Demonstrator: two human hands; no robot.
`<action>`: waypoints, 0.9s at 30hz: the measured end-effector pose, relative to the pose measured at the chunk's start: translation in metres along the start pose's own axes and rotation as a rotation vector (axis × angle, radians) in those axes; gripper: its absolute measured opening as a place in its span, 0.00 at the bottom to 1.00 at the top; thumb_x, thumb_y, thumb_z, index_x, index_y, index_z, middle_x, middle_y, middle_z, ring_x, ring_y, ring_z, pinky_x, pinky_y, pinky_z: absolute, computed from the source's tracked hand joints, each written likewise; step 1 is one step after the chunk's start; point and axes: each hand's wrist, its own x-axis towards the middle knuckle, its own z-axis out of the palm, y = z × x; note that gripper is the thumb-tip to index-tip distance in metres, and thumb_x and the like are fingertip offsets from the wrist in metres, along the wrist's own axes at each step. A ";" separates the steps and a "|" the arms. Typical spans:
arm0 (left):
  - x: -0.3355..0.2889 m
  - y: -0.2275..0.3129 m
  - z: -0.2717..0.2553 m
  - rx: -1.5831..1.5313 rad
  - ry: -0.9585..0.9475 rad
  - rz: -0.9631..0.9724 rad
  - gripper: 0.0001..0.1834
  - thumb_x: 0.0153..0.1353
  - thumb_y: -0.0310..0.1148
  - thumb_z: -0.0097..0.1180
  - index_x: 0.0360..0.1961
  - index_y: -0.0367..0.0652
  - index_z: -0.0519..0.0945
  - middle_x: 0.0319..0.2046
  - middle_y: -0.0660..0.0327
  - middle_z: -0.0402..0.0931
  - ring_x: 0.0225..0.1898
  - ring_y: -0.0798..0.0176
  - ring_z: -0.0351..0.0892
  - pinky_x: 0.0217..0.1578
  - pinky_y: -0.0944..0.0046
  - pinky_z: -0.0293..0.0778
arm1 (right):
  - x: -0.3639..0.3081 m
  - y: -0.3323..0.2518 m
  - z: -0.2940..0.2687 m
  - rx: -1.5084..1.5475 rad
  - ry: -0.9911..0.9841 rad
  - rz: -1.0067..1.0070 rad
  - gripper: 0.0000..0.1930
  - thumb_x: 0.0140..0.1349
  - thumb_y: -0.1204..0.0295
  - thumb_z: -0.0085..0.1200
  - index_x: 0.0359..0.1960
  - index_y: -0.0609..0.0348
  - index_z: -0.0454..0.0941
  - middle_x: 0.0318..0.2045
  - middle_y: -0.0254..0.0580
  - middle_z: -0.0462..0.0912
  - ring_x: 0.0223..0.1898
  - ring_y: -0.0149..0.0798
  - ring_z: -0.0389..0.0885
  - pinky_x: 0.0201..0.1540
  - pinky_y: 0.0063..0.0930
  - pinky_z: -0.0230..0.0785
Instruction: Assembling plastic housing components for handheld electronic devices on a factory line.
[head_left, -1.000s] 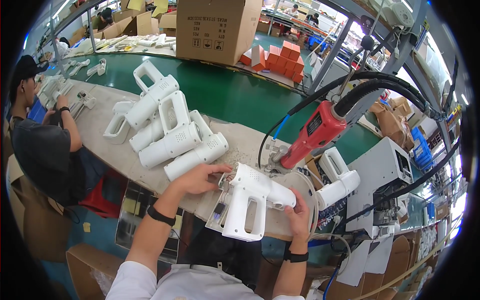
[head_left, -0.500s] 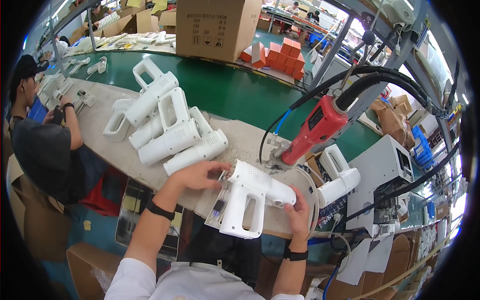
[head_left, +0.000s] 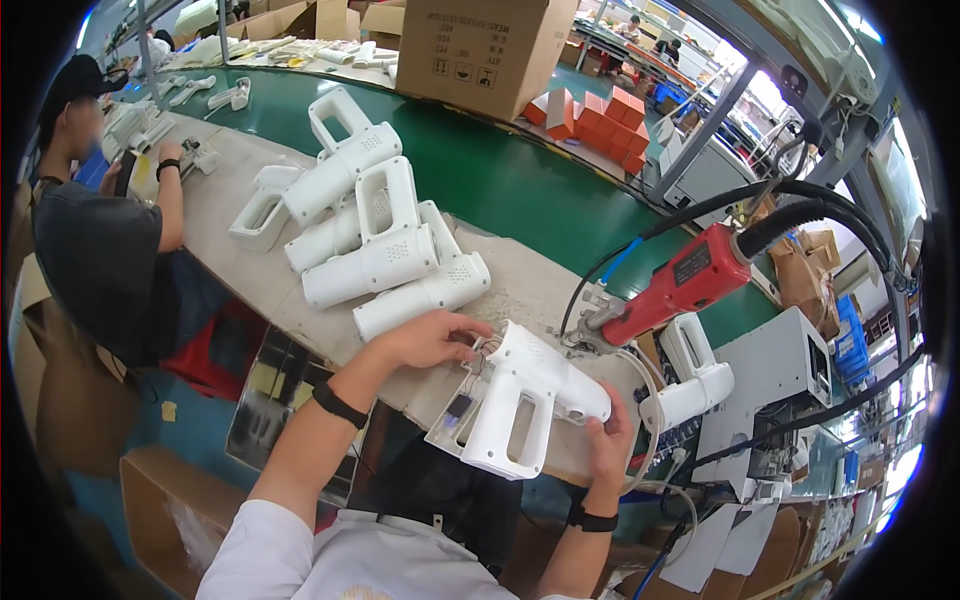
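Between my hands is a white handheld appliance housing (head_left: 540, 370) with a looped handle and a round barrel. Its upper half lies askew over an open lower half (head_left: 446, 425), where a small dark component (head_left: 459, 405) shows. My left hand (head_left: 432, 340) is at the housing's left end, thumb and forefinger closing on thin wires (head_left: 487, 346) that come out there; the exact pinch is partly hidden. Around the barrel's right end curl the fingers of my right hand (head_left: 610, 440), with the thumb on the near side.
Several similar white housings (head_left: 370, 265) are piled to the left on the worktable (head_left: 270, 285). A red power tool (head_left: 680, 285) hangs at the right, beside another white housing (head_left: 692, 390) and a grey-white machine (head_left: 765, 375). A co-worker (head_left: 100, 220) sits at the far left. Beyond runs a green belt (head_left: 480, 150).
My view has shifted, so the scene sits farther right. Both hands stay on the housing, whose halves look little changed. The co-worker's hands have moved slightly.
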 end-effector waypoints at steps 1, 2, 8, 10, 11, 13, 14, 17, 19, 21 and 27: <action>-0.001 0.000 -0.001 0.034 0.005 0.008 0.25 0.57 0.18 0.57 0.58 0.40 0.75 0.57 0.61 0.75 0.54 0.66 0.74 0.56 0.64 0.70 | 0.001 0.000 0.001 0.002 0.001 -0.021 0.31 0.57 0.73 0.64 0.63 0.66 0.67 0.56 0.44 0.75 0.57 0.37 0.72 0.59 0.30 0.64; -0.001 0.001 -0.001 0.030 0.006 0.009 0.25 0.57 0.18 0.57 0.58 0.40 0.75 0.57 0.61 0.75 0.54 0.66 0.74 0.56 0.64 0.70 | 0.001 0.000 0.001 -0.002 0.000 -0.019 0.31 0.57 0.73 0.64 0.63 0.66 0.67 0.56 0.44 0.75 0.57 0.37 0.72 0.59 0.30 0.64; 0.003 0.006 0.000 0.035 -0.023 0.004 0.26 0.57 0.18 0.58 0.59 0.41 0.74 0.56 0.59 0.75 0.55 0.64 0.74 0.56 0.63 0.70 | -0.001 0.003 -0.003 0.024 -0.002 -0.032 0.33 0.57 0.72 0.65 0.63 0.66 0.66 0.57 0.45 0.75 0.58 0.37 0.72 0.60 0.30 0.64; 0.003 0.016 -0.001 0.207 -0.058 -0.060 0.26 0.58 0.20 0.58 0.60 0.40 0.72 0.58 0.58 0.74 0.57 0.63 0.73 0.56 0.62 0.70 | -0.002 0.004 -0.003 0.055 -0.002 -0.004 0.36 0.54 0.70 0.68 0.64 0.67 0.65 0.58 0.44 0.74 0.59 0.37 0.72 0.63 0.33 0.61; 0.002 0.015 -0.002 0.211 -0.058 -0.055 0.26 0.58 0.20 0.58 0.60 0.40 0.72 0.58 0.58 0.74 0.57 0.63 0.73 0.56 0.62 0.70 | -0.002 0.004 -0.002 0.056 0.000 -0.011 0.36 0.54 0.70 0.68 0.64 0.67 0.65 0.58 0.44 0.74 0.59 0.37 0.72 0.63 0.33 0.61; -0.001 0.008 -0.001 0.250 -0.011 0.029 0.21 0.66 0.28 0.52 0.61 0.39 0.71 0.58 0.58 0.74 0.58 0.62 0.72 0.58 0.62 0.68 | -0.002 0.004 -0.001 -0.019 -0.030 -0.064 0.35 0.55 0.74 0.66 0.64 0.67 0.65 0.58 0.45 0.74 0.59 0.38 0.72 0.63 0.34 0.62; -0.001 0.004 0.003 0.254 -0.013 0.034 0.21 0.66 0.28 0.52 0.61 0.39 0.71 0.58 0.58 0.74 0.58 0.62 0.72 0.58 0.62 0.68 | -0.003 0.004 -0.001 -0.018 -0.026 -0.068 0.35 0.55 0.74 0.66 0.64 0.67 0.65 0.58 0.45 0.74 0.59 0.38 0.72 0.63 0.34 0.62; 0.001 -0.013 0.021 -0.079 0.252 0.080 0.20 0.73 0.36 0.42 0.61 0.38 0.71 0.56 0.58 0.74 0.58 0.62 0.71 0.60 0.63 0.66 | -0.006 0.004 0.002 -0.035 -0.028 -0.094 0.34 0.56 0.77 0.64 0.65 0.66 0.64 0.58 0.46 0.73 0.59 0.40 0.71 0.63 0.35 0.62; 0.005 -0.024 0.034 -0.195 0.365 0.103 0.23 0.74 0.42 0.38 0.58 0.37 0.73 0.54 0.55 0.76 0.57 0.61 0.72 0.60 0.64 0.64 | -0.007 0.004 0.001 -0.044 -0.051 -0.059 0.34 0.56 0.85 0.59 0.66 0.67 0.62 0.58 0.47 0.73 0.60 0.39 0.70 0.64 0.34 0.59; 0.008 -0.023 0.041 -0.162 0.377 0.098 0.23 0.74 0.43 0.37 0.58 0.37 0.74 0.54 0.55 0.76 0.57 0.62 0.72 0.60 0.64 0.65 | -0.008 0.003 0.001 -0.045 -0.042 -0.070 0.34 0.56 0.86 0.58 0.66 0.67 0.61 0.59 0.47 0.72 0.60 0.39 0.70 0.64 0.33 0.59; 0.013 -0.021 0.052 -0.207 0.414 0.163 0.24 0.76 0.43 0.33 0.55 0.36 0.75 0.51 0.56 0.77 0.54 0.62 0.74 0.58 0.64 0.66 | -0.012 -0.006 0.006 -0.063 0.017 -0.099 0.33 0.57 0.77 0.62 0.64 0.67 0.63 0.60 0.48 0.71 0.60 0.39 0.70 0.64 0.32 0.59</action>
